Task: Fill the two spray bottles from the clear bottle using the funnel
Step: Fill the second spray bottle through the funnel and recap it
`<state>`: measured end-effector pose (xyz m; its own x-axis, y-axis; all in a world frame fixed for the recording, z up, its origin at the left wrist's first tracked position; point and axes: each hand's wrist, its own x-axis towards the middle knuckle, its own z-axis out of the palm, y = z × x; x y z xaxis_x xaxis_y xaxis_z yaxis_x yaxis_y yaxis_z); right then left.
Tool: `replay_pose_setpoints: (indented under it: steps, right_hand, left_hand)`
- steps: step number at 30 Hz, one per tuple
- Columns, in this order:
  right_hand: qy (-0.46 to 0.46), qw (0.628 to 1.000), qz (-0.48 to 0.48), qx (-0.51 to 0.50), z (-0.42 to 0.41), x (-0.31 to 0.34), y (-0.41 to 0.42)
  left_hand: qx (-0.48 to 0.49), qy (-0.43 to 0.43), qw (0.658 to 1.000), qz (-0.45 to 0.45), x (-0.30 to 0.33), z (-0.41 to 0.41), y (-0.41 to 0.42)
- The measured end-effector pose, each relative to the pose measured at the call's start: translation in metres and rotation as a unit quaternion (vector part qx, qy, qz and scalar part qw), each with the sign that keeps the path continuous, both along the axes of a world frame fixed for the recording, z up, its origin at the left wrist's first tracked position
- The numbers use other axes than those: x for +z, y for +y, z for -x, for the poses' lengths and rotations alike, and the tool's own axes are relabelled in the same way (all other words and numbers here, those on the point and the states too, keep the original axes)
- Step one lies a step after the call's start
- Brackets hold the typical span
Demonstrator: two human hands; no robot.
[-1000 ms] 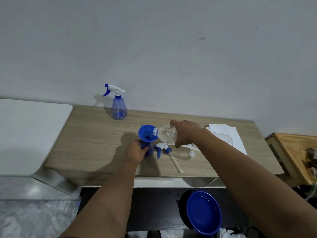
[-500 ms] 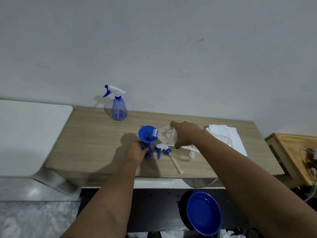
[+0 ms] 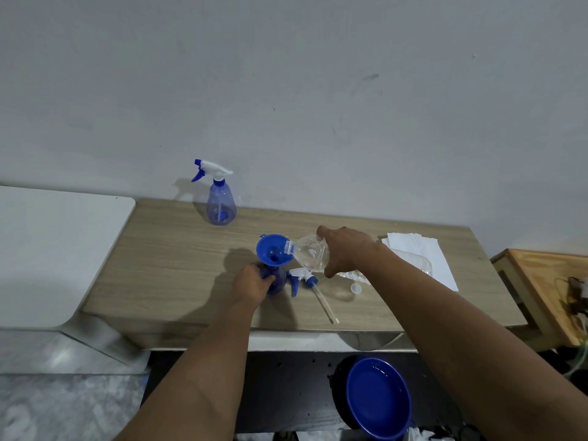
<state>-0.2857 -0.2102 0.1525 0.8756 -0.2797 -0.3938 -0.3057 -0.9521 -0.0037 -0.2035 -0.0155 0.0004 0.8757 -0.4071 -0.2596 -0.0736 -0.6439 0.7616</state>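
Note:
A blue funnel [image 3: 272, 251] stands in the neck of an open blue spray bottle [image 3: 277, 281] near the middle of the wooden table [image 3: 178, 265]. My left hand [image 3: 251, 283] grips that bottle's body. My right hand [image 3: 345, 249] holds the clear bottle [image 3: 310, 256] tipped on its side, its mouth over the funnel's right rim. The removed spray head [image 3: 302, 276] with its dip tube lies just right of the bottle. A second spray bottle [image 3: 221, 202], with its trigger head on, stands upright at the back near the wall.
A small clear cap [image 3: 355, 288] lies on the table right of the spray head. White paper towels [image 3: 420, 256] lie at the right, a crumpled clear plastic thing on them. A blue bowl [image 3: 377, 397] sits below the front edge. A white surface [image 3: 47, 249] adjoins on the left.
Nearly nothing has moved: both hands keep their hold, and the clear bottle stays tipped over the funnel.

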Motion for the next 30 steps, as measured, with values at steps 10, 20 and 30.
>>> replay_pose_setpoints:
  steps: [10,20,30]
  right_hand:
    - [-0.073,0.989,-0.120,-0.047,0.013,-0.020,-0.007]
    - [-0.271,0.909,-0.255,-0.188,0.003,-0.029,-0.041]
    - [-0.405,0.810,-0.316,-0.282,-0.033,-0.044,-0.060]
  left_hand:
    - [-0.005,0.002,1.000,-0.004,0.004,-0.002,0.001]
    - [-0.028,0.013,1.000,-0.002,0.001,-0.006,0.002]
    - [-0.040,0.024,0.999,0.002,0.002,-0.011,0.008]
